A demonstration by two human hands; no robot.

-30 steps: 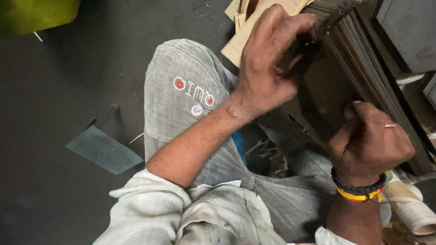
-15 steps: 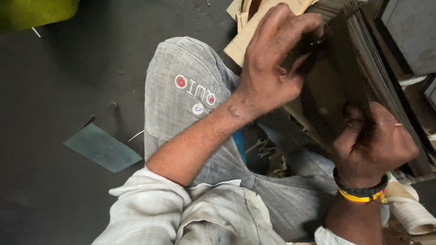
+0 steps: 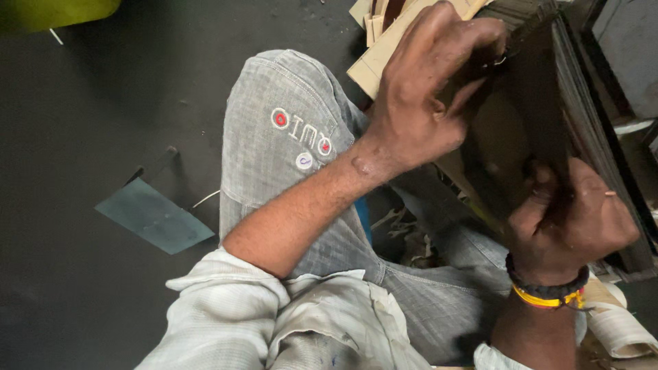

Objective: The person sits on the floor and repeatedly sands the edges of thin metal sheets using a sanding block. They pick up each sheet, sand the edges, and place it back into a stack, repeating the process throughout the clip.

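I sit on a dark floor with my grey-trousered knee (image 3: 288, 137) raised. A thick stack of dark brown cardboard sheets (image 3: 582, 116) stands on edge at the right. My left hand (image 3: 425, 96) reaches across and grips the top edge of one sheet, pulling it away from the stack. Lower down, my right hand (image 3: 569, 219) is closed on the near edge of the same sheet. On that wrist sit a black band and a yellow-and-red band (image 3: 548, 294).
Pale cardboard offcuts (image 3: 384, 48) lie beyond my knee. A dark green flat scrap (image 3: 154, 216) rests on the floor at left. A yellow-green object (image 3: 55, 10) sits at the top left corner. A rolled pale sheet (image 3: 617, 329) lies at bottom right.
My right hand has slid lower and closer along the sheet's edge. My left hand keeps its grip at the top, and the sheet has parted a little further from the stack.
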